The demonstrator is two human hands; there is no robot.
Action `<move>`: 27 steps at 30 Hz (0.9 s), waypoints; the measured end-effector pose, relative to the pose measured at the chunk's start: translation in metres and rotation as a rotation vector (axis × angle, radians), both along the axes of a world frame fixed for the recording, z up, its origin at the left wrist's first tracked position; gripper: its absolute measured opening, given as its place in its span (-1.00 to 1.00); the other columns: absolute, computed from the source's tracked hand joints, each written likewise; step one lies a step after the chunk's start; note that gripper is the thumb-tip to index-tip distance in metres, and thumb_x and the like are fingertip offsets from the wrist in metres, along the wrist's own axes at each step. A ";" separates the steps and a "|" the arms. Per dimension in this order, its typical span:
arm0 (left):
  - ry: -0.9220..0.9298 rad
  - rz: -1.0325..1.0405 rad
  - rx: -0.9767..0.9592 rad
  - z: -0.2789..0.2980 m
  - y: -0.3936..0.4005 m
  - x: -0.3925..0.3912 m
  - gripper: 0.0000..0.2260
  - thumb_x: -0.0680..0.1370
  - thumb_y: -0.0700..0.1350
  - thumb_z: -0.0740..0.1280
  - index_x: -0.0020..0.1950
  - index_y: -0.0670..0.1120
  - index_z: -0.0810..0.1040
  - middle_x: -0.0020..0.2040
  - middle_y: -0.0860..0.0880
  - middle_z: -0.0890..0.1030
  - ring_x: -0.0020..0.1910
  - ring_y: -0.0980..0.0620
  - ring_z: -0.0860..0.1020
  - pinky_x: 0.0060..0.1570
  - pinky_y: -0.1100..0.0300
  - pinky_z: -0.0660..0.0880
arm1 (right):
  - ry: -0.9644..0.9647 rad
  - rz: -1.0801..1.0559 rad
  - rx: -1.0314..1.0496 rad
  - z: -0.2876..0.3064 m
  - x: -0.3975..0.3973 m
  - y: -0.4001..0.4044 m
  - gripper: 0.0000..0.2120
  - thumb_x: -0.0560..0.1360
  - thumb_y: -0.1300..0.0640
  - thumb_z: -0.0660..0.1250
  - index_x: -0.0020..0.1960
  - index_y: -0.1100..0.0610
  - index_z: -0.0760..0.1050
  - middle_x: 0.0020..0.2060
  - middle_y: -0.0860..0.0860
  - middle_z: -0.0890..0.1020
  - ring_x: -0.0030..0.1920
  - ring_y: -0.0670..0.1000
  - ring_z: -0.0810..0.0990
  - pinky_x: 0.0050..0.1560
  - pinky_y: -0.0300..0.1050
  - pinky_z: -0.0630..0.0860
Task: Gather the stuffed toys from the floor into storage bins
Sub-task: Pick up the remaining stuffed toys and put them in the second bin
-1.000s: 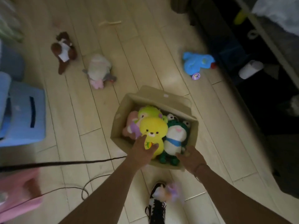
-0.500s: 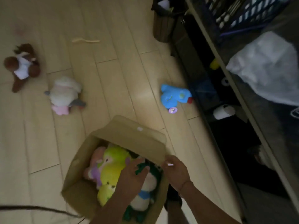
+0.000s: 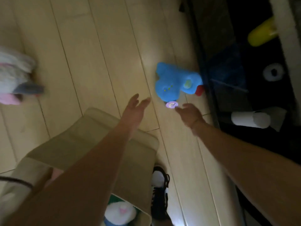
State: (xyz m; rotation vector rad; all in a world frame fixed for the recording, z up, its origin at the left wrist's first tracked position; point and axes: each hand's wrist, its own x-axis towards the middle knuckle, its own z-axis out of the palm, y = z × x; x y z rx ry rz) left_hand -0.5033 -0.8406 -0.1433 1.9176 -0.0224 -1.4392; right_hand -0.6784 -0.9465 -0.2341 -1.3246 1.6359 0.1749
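A blue stuffed toy (image 3: 172, 82) with a round purple tag (image 3: 171, 104) lies on the pale wood floor, close to the dark shelf unit. My left hand (image 3: 134, 110) is stretched out above the floor just left of it, fingers apart, holding nothing. My right hand (image 3: 189, 114) sits just below the tag, fingers apart, empty. The tan cardboard box (image 3: 91, 139) stands under my left forearm; a white and blue plush (image 3: 119, 212) shows inside at the bottom. A white, pink and grey stuffed toy (image 3: 14, 79) lies at the left edge, blurred.
A dark low shelf (image 3: 228, 66) runs along the right, holding a yellow object (image 3: 262, 32), a roll of tape (image 3: 273, 72) and a white paper roll (image 3: 249, 119). My black and white shoe (image 3: 159, 191) stands right of the box. A black cord (image 3: 14, 181) crosses the lower left.
Both hands have left the box and reached forward toward the blue toy. The view has moved forward and right, so the blue toy looks larger and the box sits lower.
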 end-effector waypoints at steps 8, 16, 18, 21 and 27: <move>-0.008 -0.006 0.037 -0.040 0.042 0.005 -0.51 0.52 0.09 0.35 0.43 0.07 0.38 0.42 0.00 0.40 0.34 0.06 0.40 0.18 0.23 0.29 | -0.090 -0.369 -0.053 -0.072 0.064 -0.045 -0.24 0.45 -0.10 0.49 0.48 0.28 0.35 0.43 0.08 0.50 0.41 0.02 0.49 0.15 -0.41 0.37; 0.228 0.455 -0.037 -0.024 0.070 0.032 -0.61 0.58 0.18 0.18 0.33 0.05 0.47 0.26 0.02 0.55 0.29 -0.08 0.48 0.28 -0.07 0.38 | -0.340 0.151 0.051 0.002 0.053 0.049 -0.65 0.50 0.39 0.40 0.27 0.41 0.50 -0.12 -0.12 0.73 -0.18 -0.29 0.70 -0.18 -0.35 0.63; 0.490 0.498 -0.109 -0.002 0.082 0.048 -0.53 0.52 0.29 0.19 0.23 0.00 0.57 0.14 -0.05 0.65 0.17 -0.15 0.59 0.22 -0.23 0.43 | -0.557 0.186 0.126 0.046 0.048 0.078 -0.57 0.41 0.29 0.52 0.25 0.23 0.55 -0.01 -0.20 0.67 -0.04 -0.46 0.59 0.02 -0.51 0.51; 0.894 0.304 -0.129 0.043 0.105 0.056 -0.32 0.29 0.33 0.42 0.28 -0.04 0.54 0.18 -0.18 0.61 0.14 -0.32 0.58 0.02 -0.32 0.51 | -0.712 0.231 -0.122 0.084 0.034 0.095 -0.68 0.36 0.06 0.58 0.04 -0.14 0.57 -0.14 -0.32 0.65 -0.10 -0.37 0.61 -0.05 -0.42 0.58; 0.798 0.513 -0.350 0.120 0.157 0.054 -0.21 -0.01 -0.14 0.65 0.22 -0.07 0.55 0.02 -0.14 0.70 -0.13 -0.11 0.69 -0.33 0.02 0.62 | -0.579 0.804 -0.792 0.161 0.053 0.102 -0.72 0.61 -0.10 0.21 0.24 0.01 0.49 0.23 -0.05 0.46 0.37 -0.06 0.37 0.47 -0.11 0.21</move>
